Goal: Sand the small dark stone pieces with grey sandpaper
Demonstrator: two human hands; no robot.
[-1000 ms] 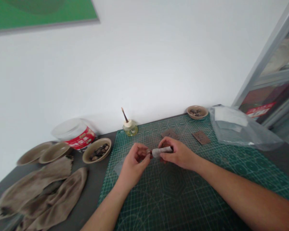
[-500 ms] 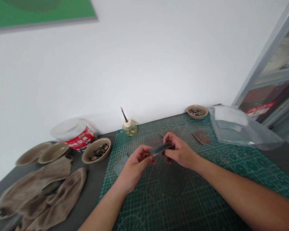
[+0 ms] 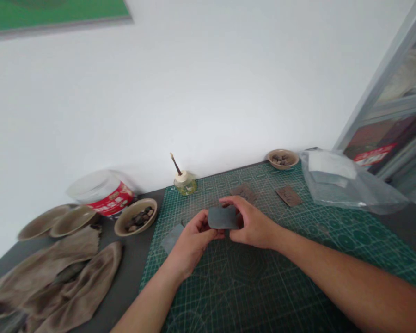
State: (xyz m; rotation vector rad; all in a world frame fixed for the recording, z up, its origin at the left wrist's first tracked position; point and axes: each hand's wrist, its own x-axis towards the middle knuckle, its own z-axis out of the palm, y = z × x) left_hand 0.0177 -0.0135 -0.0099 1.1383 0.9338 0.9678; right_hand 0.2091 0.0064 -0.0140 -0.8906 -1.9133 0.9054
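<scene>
Dark grey, the flat piece (image 3: 223,217) is held between your two hands above the middle of the green mat (image 3: 208,296), well in from the mat's edges; your left hand (image 3: 193,243) pinches its left end, while your right hand (image 3: 253,225) arches fairly wide around the right end, thumb low and fingers over the top; whether anything sits behind the piece, you cannot tell from here.

If the left pinch slackens while the right fingers are so spread, the piece could slip to the mat; if your left arm swings outward, it could drag the grey sheet (image 3: 172,238) lying beside it toward the mat's left edge; a wider sweep that way might knock the bowl of stones (image 3: 120,224) on the bench (image 3: 133,273); a long reach toward the mat's far left corner would risk tipping the jar (image 3: 186,186) with its brush (image 3: 175,163).

Half a second ago the piece showed you only a narrow, slanting edge; now its broad face is turned your way, and your right hand reaches further around it; the two brown pieces (image 3: 288,196) toward the mat's far edge have not moved.
</scene>
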